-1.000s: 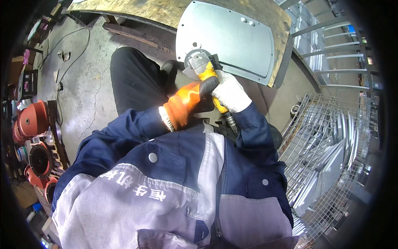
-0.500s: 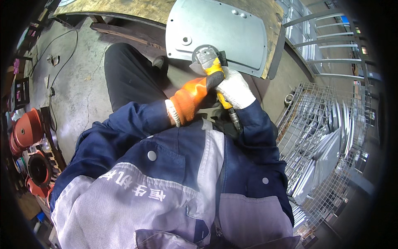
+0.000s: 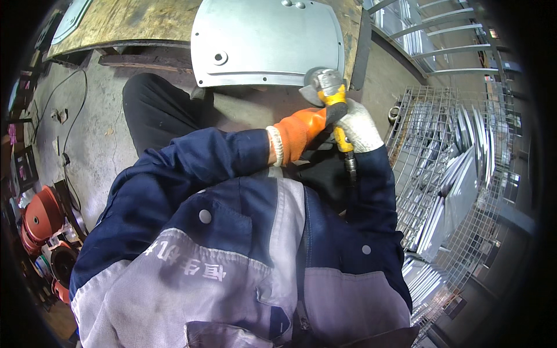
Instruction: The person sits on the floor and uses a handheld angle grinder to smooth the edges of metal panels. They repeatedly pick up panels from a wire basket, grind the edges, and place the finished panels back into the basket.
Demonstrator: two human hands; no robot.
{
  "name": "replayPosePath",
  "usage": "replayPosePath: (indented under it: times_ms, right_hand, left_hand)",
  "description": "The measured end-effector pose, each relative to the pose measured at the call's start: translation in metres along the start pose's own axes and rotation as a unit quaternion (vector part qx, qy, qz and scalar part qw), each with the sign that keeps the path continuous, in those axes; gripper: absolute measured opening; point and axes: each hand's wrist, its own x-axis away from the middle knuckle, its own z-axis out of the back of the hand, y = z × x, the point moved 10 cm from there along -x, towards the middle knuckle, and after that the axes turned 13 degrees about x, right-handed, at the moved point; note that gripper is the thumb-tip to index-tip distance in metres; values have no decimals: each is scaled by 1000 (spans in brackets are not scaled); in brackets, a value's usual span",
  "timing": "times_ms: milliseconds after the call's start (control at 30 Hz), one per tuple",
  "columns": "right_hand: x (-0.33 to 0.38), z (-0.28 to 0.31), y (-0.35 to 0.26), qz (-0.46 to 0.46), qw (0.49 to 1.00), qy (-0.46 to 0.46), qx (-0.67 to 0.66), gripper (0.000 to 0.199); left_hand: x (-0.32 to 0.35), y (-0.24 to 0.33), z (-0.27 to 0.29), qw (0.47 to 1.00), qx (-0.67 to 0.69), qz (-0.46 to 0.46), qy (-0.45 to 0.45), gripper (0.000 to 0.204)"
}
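Observation:
A yellow angle grinder [image 3: 333,101] with a grey disc guard sits at the lower right edge of a grey metal plate [image 3: 264,40] that lies on a wooden bench [image 3: 133,20]. My left hand [image 3: 299,134], in an orange glove, grips the grinder's body from the left. My right hand [image 3: 358,127], in a white knit glove, holds its yellow handle from the right. The grinder's black hose runs down between my arms. My blue and grey jacket fills the lower half of the view.
A wire mesh cage [image 3: 452,174] holding several stacked grey metal sheets stands to my right. Orange-red discs and tool parts [image 3: 40,217] lie on the concrete floor at the left, with black cables [image 3: 67,127] trailing nearby.
The view has shifted so the plate and bench sit higher and more central. Both hands with the grinder have moved right along the plate's lower edge to its right corner.

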Motion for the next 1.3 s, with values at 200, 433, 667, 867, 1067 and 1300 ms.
replayPosePath:
  times_ms: [200, 433, 667, 867, 1067, 1300]
  right_hand:
    - [34, 55, 46, -100, 982, 116, -113, 30]
    - [78, 6, 63, -22, 891, -16, -453, 40]
    - [108, -26, 52, -30, 919, -100, -379, 41]
    - [100, -51, 36, -51, 949, -116, -290, 39]
    - [87, -80, 13, -76, 941, -111, -311, 43]
    - [79, -86, -7, -52, 965, -92, -240, 43]
  left_hand:
    - [-6, 9, 66, 993, 57, -103, -29, 39]
    - [-19, 44, 145, 936, 299, -176, 52, 46]
    - [76, 132, 234, 948, -175, -154, 215, 39]
    - [142, 245, 267, 830, 128, -464, 281, 43]
    - [120, 130, 212, 917, 6, -313, 248, 36]
    - [65, 117, 230, 929, 181, -301, 118, 23]
